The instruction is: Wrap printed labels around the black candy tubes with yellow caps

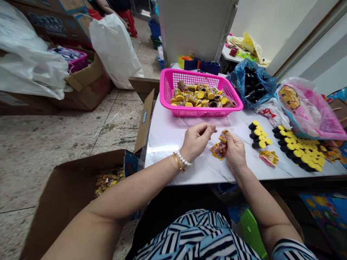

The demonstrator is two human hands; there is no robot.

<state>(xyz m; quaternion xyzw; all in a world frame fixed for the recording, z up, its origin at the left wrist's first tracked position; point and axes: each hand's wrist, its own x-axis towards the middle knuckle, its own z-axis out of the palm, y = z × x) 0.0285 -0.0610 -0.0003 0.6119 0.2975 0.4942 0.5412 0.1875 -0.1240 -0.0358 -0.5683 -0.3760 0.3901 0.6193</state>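
My left hand (196, 141) hangs over the white marble-patterned table (168, 151), its fingertips pinched together with nothing visible in them. My right hand (234, 151) pinches a small yellow-and-red printed packet (223, 136) between thumb and fingers. A few similar packets (218, 151) lie just under it on the tabletop. To the right stand short rows of black tubes with yellow caps (258, 135), and a small stack of packets (269, 158) lies beside them. A tiny ring, perhaps a rubber band (232, 129), lies near my right hand.
A pink plastic basket (200, 77) full of yellow-capped items stands ahead. Right of it are a blue bag of black tubes (252, 83) and a pink printed bag (309, 108). An open cardboard box (65, 187) with packets sits lower left, beyond which a seated person's arm (105, 7) shows.
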